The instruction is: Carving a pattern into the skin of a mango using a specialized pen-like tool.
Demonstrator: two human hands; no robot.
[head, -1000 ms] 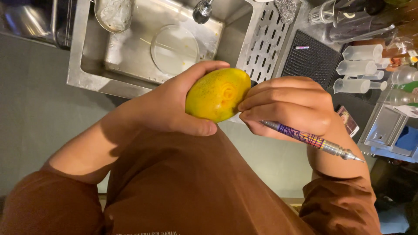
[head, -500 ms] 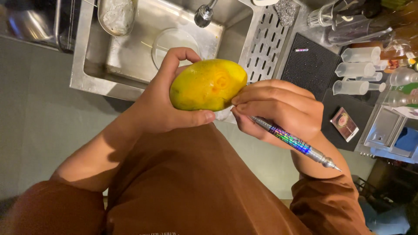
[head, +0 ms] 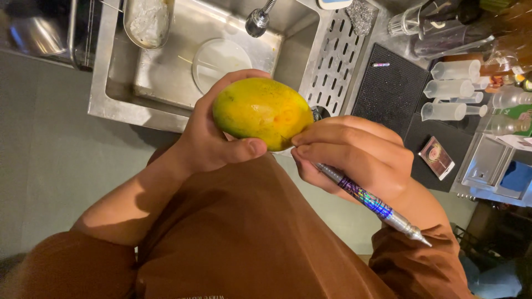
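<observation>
The left hand (head: 213, 141) is cupped shut around a mango (head: 261, 112), held in the air just in front of the sink (head: 166, 72). The right hand (head: 354, 158) pinches a slim tool (head: 368, 200) against the mango's near end. The mango looks fairly heavy, smooth, likely slippery and bruisable, so a broad cradle around its middle suits it.

The tool's (head: 371, 202) front end is hidden between fingers (head: 327, 145) and mango (head: 261, 112).
</observation>
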